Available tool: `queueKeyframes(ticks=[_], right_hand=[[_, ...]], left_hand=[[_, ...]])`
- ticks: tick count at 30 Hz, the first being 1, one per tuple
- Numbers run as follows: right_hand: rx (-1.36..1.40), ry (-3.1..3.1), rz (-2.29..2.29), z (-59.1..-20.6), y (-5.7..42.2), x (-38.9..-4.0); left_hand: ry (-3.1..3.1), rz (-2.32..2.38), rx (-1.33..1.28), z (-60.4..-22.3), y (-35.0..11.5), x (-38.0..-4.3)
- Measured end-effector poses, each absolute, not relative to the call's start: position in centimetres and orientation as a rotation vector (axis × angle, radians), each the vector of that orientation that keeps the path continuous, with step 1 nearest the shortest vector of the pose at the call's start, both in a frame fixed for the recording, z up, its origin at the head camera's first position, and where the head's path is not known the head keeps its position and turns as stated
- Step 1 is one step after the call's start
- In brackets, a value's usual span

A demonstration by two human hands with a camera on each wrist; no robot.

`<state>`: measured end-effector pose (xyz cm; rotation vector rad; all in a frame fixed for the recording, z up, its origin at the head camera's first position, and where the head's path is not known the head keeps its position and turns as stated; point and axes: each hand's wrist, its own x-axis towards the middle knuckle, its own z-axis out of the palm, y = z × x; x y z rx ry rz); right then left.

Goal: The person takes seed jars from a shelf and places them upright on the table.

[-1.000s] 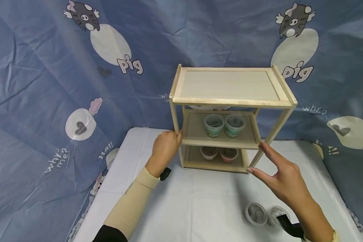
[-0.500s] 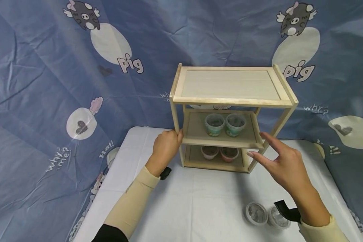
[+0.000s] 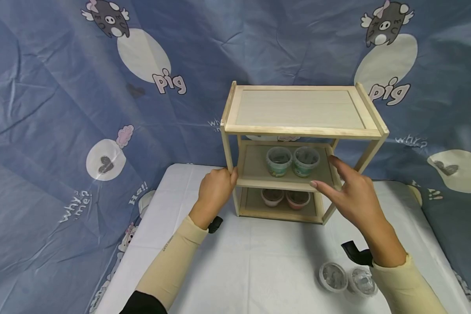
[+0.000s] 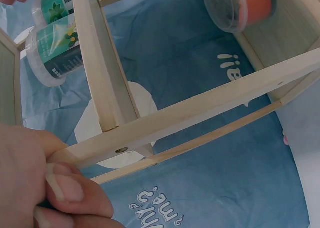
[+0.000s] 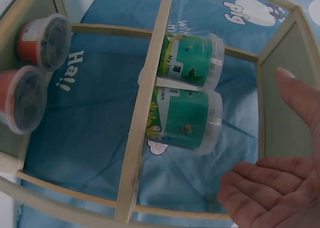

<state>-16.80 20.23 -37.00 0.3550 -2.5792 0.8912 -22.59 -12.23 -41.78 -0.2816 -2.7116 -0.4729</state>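
A white-covered table [image 3: 220, 270] bears a wooden rack [image 3: 298, 109] near its back edge and two clear tubs [image 3: 332, 277] nearer its right edge. Two green cups [image 3: 305, 168] stand on the rack's middle shelf [image 3: 253, 168], two orange-red cups [image 3: 297, 201] on its bottom shelf [image 3: 253, 207].

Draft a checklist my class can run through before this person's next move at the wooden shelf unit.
1. Left hand steadying the wooden shelf unit: ok, it grips the front left post.
2. Right hand free: ok, it holds nothing.
3. Green tubs upright on the middle shelf: ok, side by side.
4. Red tubs upright on the bottom shelf: ok.
5. Right sleeve clear of the two clear containers: cannot tell, it looks very close to one.
6. Lids on the green tubs: cannot tell.
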Motion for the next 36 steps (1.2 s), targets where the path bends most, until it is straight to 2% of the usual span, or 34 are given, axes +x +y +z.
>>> queueKeyframes(ticks=[21,36], right_hand=[[0.292,-2.606,0.877,-36.5,19.0,-20.6],[0.308,-2.919,0.732,-33.8,17.9,-23.0]], left_hand=[[-2.706,-0.486,-0.280,-41.8,-12.1,-22.5],[-2.701,-0.474,-0.286,-42.0,-12.2,-22.7]])
